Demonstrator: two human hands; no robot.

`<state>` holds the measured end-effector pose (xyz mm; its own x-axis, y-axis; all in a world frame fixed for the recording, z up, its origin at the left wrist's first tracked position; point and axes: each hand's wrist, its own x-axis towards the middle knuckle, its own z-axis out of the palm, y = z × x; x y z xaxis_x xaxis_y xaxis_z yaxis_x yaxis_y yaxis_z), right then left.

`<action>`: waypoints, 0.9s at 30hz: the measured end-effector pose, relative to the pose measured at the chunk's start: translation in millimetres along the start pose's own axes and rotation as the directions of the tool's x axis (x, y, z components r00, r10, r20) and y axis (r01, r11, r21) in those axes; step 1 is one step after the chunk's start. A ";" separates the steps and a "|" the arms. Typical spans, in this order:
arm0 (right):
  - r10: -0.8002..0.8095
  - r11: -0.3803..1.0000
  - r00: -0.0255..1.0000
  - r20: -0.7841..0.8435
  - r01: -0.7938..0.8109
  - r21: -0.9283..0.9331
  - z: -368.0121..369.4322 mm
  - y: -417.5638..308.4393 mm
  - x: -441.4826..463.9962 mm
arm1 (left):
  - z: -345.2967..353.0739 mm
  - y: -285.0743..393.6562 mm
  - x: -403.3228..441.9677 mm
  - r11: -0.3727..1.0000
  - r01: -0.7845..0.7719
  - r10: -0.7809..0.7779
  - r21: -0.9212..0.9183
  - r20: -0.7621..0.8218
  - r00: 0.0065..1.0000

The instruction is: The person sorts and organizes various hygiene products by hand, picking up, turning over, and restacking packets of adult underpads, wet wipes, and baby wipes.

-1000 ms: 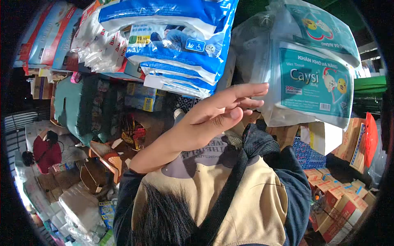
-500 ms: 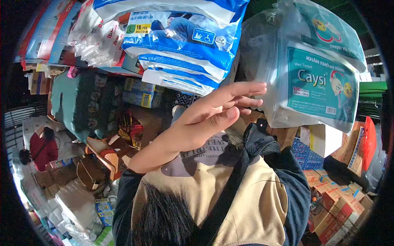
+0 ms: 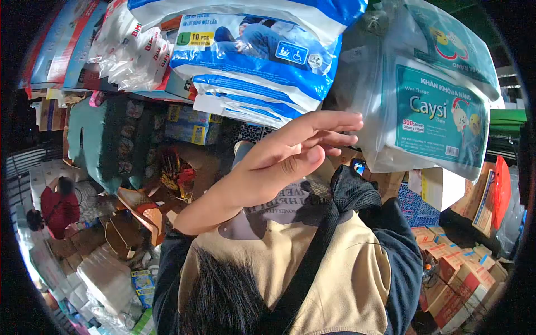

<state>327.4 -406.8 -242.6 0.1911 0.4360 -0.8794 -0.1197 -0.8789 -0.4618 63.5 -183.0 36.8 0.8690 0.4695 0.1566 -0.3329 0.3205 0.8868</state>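
Note:
My left hand (image 3: 298, 145) reaches across in front of my chest, its fingers stretched out and the thumb apart, with nothing in it. Its fingertips are nearest to a clear plastic-wrapped pack of Caysi tissues (image 3: 432, 111) with a green label; I cannot tell if they touch. Above the hand is a blue and white plastic pack (image 3: 257, 56) marked L, 10 pcs. A knotted black cloth strap (image 3: 354, 192) crosses my tan and dark shirt (image 3: 335, 268). Beside the knot shows a small lit screen (image 3: 358, 166), mostly hidden. My right hand is out of sight beyond the dark sleeve (image 3: 393, 245).
White plastic-wrapped packs (image 3: 131, 53) and blue-red boxes (image 3: 61, 44) line the upper left. A green bundle (image 3: 89, 139) and a brown chair (image 3: 139, 209) stand below them. A person in red (image 3: 58, 209) is at far left. Stacked cartons (image 3: 463, 279) fill the lower right.
The blue and white pack and the Caysi pack sit slightly further right in view. A small lit screen now shows beside the black knot. My left hand keeps its pose.

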 end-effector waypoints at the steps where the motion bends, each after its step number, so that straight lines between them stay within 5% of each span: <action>1: 0.000 1.000 1.000 -0.002 0.000 0.006 2.6 -5.2 -5.4 | 1.9 2.5 -1.7 0.999 0.028 -0.027 0.023 -0.028 0.999; 16: 0.007 0.996 0.999 -0.052 -0.003 0.086 78.9 -104.1 -128.2 | -28.0 89.9 -41.0 0.998 0.050 -0.054 0.038 0.112 0.992; 18: -0.160 0.983 0.986 -0.043 0.155 -0.094 76.0 -184.2 -108.5 | -35.1 104.9 -50.3 1.000 -0.012 0.012 -0.005 0.118 0.993; 23: -0.527 0.702 0.845 0.097 0.496 -0.511 45.3 -168.6 -210.2 | -55.1 135.4 -78.8 0.986 -0.140 0.146 -0.093 0.053 0.988; 25: -0.503 0.707 0.864 0.041 0.438 -0.556 64.7 -200.3 -246.5 | -65.0 148.7 -90.2 0.989 -0.145 0.145 0.011 -0.071 0.987; 27: -0.835 0.246 0.399 0.380 0.887 -0.390 93.7 -234.4 -268.9 | -72.0 157.3 -99.4 0.984 -0.174 0.178 0.034 -0.148 0.973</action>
<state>212.8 -299.8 91.2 -0.1937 0.9810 -0.0092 0.5201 0.0947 -0.8488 -101.6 -120.0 129.5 0.7320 0.6355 0.2455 -0.4667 0.2053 0.8603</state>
